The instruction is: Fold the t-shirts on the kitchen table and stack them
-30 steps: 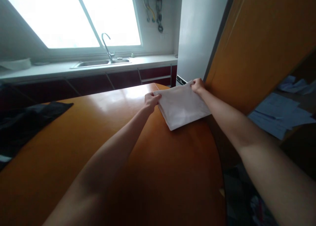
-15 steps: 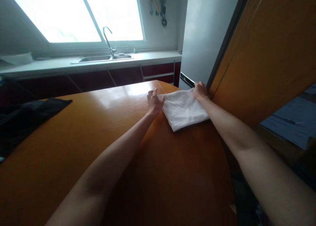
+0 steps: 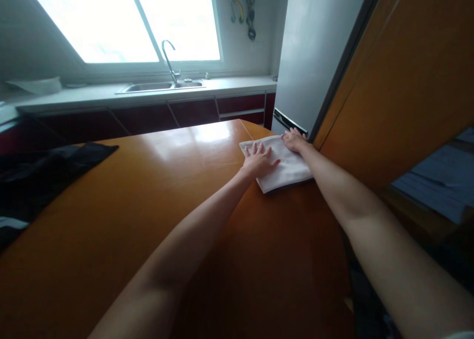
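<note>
A folded white cloth (image 3: 285, 169) lies on the far right part of the wooden table (image 3: 177, 181), with a darker layer showing along its near edge. My left hand (image 3: 258, 160) rests flat on the cloth's left side, fingers spread. Over the far right corner of the cloth lies my right hand (image 3: 294, 139), its fingers stretched out and palm down. Part of the cloth is hidden beneath both hands and my right forearm.
A black piece of fabric (image 3: 48, 169) lies at the table's left. Beyond are a counter with a sink (image 3: 151, 87) and faucet (image 3: 168, 60). A grey refrigerator (image 3: 314, 48) and an orange-brown wooden panel (image 3: 400, 82) stand at the right.
Both hands have let go of the cloth's far edge and now lie flat on it. The left hand moved right and nearer. The cloth looks flatter, and the view has shifted slightly.
</note>
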`<state>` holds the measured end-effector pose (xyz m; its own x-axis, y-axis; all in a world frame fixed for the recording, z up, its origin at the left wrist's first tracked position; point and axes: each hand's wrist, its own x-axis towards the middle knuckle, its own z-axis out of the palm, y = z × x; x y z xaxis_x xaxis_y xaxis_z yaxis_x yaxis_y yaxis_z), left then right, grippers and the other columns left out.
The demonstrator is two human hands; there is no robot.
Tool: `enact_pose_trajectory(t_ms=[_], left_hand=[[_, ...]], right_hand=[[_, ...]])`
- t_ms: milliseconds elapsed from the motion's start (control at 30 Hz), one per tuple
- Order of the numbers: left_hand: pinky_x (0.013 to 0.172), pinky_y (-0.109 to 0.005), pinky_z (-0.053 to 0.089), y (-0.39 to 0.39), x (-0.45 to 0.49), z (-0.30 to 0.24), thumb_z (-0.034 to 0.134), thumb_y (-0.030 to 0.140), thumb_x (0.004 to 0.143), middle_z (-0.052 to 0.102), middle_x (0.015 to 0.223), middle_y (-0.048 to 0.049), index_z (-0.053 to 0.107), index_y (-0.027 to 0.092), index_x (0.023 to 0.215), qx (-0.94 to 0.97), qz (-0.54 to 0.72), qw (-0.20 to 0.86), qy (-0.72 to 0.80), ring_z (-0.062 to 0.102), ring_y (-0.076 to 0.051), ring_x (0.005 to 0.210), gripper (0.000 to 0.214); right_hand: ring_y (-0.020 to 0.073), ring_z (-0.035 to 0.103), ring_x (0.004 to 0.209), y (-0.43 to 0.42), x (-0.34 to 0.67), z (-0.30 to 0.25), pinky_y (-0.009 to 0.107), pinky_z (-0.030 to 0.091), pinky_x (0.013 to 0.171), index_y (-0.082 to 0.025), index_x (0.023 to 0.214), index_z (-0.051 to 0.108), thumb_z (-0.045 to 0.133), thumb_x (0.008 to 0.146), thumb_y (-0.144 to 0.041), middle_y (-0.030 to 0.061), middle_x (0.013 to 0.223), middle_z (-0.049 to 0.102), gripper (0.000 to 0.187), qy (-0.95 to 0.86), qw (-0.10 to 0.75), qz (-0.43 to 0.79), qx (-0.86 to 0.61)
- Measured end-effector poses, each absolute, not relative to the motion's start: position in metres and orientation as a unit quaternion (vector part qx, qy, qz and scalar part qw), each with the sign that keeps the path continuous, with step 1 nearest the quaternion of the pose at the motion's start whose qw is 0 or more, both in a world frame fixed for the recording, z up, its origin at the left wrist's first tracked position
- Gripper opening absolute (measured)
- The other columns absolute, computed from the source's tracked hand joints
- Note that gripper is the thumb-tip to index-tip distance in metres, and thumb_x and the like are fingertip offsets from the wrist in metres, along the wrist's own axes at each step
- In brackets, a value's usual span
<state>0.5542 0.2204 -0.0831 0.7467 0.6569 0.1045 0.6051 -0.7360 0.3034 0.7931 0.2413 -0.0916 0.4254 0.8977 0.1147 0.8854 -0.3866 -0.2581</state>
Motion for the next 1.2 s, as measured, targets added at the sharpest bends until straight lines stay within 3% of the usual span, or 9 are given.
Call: enact_pose_trajectory(t_ms=[167, 400, 567, 833, 1067, 1200], left_hand=[[0.117, -0.072, 0.005, 0.179, 0.546, -0.085, 0.032, 0.067, 0.097, 0.024, 0.167, -0.0085, 0.041, 0.032, 0.153, 0.939, 0.091, 0.14, 0.3, 0.011, -0.042, 0.154, 0.067], [0.122, -0.061, 0.013, 0.159, 0.505, -0.078, 0.029, 0.057, 0.102, 0.031, 0.164, -0.0097, 0.042, 0.026, 0.152, 0.92, 0.154, 0.146, 0.329, 0.018, -0.032, 0.154, 0.06], [0.122, -0.059, 0.012, 0.147, 0.417, -0.085, 0.028, 0.054, 0.103, 0.031, 0.164, -0.0108, 0.043, 0.025, 0.152, 0.892, 0.144, 0.134, 0.406, 0.018, -0.031, 0.154, 0.058], [0.123, -0.055, 0.018, 0.112, 0.255, -0.099, 0.029, 0.051, 0.103, 0.034, 0.163, -0.0098, 0.044, 0.024, 0.152, 0.825, 0.143, 0.062, 0.544, 0.022, -0.029, 0.154, 0.057], [0.123, -0.055, 0.018, 0.085, 0.148, -0.098, 0.034, 0.045, 0.102, 0.041, 0.159, -0.0098, 0.049, 0.023, 0.148, 0.795, 0.129, 0.025, 0.592, 0.028, -0.028, 0.152, 0.053], [0.122, -0.053, 0.021, 0.078, 0.119, -0.098, 0.035, 0.043, 0.101, 0.041, 0.159, -0.0089, 0.051, 0.025, 0.146, 0.785, 0.123, 0.03, 0.607, 0.03, -0.027, 0.151, 0.051]], right_hand=[[0.0295, 0.013, 0.155, 0.221, 0.785, -0.087, 0.058, 0.013, 0.121, -0.015, 0.154, 0.041, 0.029, 0.104, -0.046, 0.0153, 0.167, 0.02, 0.06, -0.529, 0.152, 0.001, -0.835], [0.0281, 0.017, 0.154, 0.182, 0.746, -0.07, 0.054, 0.017, 0.121, -0.014, 0.153, 0.042, 0.03, 0.103, -0.039, 0.0147, 0.166, 0.024, 0.057, -0.548, 0.218, -0.061, -0.805], [0.0275, 0.021, 0.153, 0.154, 0.67, -0.066, 0.05, 0.02, 0.121, -0.011, 0.151, 0.046, 0.03, 0.102, -0.034, 0.0152, 0.165, 0.027, 0.056, -0.596, 0.26, -0.063, -0.757], [0.0207, 0.019, 0.154, 0.098, 0.516, -0.092, 0.042, 0.014, 0.125, -0.016, 0.146, 0.054, 0.033, 0.097, -0.022, 0.0091, 0.164, 0.031, 0.053, -0.726, 0.285, -0.079, -0.621], [0.0276, 0.022, 0.153, 0.075, 0.409, -0.116, 0.049, 0.019, 0.122, -0.017, 0.148, 0.05, 0.042, 0.098, -0.036, 0.0147, 0.164, 0.028, 0.054, -0.734, 0.217, 0.048, -0.641], [0.0312, 0.023, 0.152, 0.074, 0.385, -0.122, 0.055, 0.015, 0.121, -0.017, 0.15, 0.048, 0.04, 0.099, -0.043, 0.0177, 0.163, 0.029, 0.058, -0.688, 0.173, 0.073, -0.701]])
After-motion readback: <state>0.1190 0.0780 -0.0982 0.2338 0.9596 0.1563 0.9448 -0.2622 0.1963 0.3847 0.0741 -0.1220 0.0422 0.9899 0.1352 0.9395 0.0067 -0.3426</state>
